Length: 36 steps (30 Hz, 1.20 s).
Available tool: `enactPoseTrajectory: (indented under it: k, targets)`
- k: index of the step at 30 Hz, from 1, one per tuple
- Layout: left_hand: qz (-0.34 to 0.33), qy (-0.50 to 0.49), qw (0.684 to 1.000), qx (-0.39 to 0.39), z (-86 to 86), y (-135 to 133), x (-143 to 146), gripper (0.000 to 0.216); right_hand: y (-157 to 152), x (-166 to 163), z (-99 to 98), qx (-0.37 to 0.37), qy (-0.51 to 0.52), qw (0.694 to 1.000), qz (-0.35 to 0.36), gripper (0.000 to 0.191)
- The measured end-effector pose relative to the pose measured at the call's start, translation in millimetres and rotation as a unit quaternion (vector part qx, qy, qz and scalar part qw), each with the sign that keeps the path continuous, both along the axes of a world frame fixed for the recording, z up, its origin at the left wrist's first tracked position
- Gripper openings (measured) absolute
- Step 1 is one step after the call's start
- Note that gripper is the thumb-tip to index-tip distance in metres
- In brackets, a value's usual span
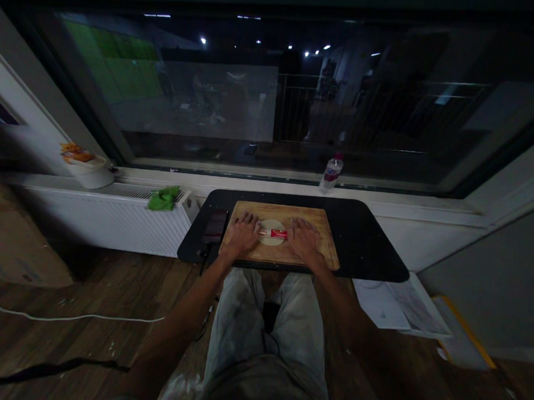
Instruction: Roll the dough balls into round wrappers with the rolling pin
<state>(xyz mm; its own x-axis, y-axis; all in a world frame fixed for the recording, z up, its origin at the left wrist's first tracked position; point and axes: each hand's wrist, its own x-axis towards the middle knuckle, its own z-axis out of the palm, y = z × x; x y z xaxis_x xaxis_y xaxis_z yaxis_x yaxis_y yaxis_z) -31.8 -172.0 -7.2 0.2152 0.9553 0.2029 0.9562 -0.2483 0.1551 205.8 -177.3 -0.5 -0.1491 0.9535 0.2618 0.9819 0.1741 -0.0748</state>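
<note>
A wooden cutting board [319, 227] lies on a small black table [368, 242]. On the board sits a flat pale round of dough [271, 241] with a red rolling pin [277, 232] across it. My left hand [242, 234] rests flat on the pin's left end, fingers stretched forward. My right hand [304, 238] lies the same way on the right end. Both palms press down on the pin rather than wrap it.
A dark flat object [215, 226] lies on the table left of the board. A water bottle [331, 174] stands on the window sill behind. A green cloth [164, 198] and a white bowl [90, 171] sit on the radiator at left. Papers [396, 304] lie on the floor at right.
</note>
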Motion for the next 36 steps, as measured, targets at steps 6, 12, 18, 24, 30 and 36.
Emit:
enactPoseTrajectory:
  k: [6, 12, 18, 24, 30, 36]
  targets:
    - [0.001, 0.012, 1.000, 0.012, 1.3, -6.4, 1.8, 0.046, -9.8, -1.3, 1.7, 0.001, -0.002, 1.000, 0.003, 0.049]
    - [-0.006, 0.017, 0.999, 0.031, -3.8, -9.2, 0.9, 0.044, -13.4, -3.9, -0.1, 0.009, 0.004, 1.000, -0.022, 0.049]
    - [0.004, 0.005, 0.999, 0.035, -6.5, -15.5, 2.0, 0.045, -14.2, -5.9, -6.1, 0.012, 0.006, 0.999, -0.043, 0.048]
    - [0.019, -0.017, 0.999, 0.042, -12.9, -19.2, 4.5, 0.046, -18.5, -4.7, -17.2, 0.052, -0.006, 0.998, -0.029, 0.049]
    - [0.017, -0.048, 0.997, 0.061, -23.9, -22.8, 2.6, 0.049, -24.8, -3.5, -25.5, 0.080, -0.003, 0.997, -0.020, 0.049]
    - [0.038, -0.067, 0.994, 0.074, -30.0, -28.9, 4.5, 0.052, -27.9, -2.4, -33.9, 0.093, 0.011, 0.995, -0.015, 0.052]
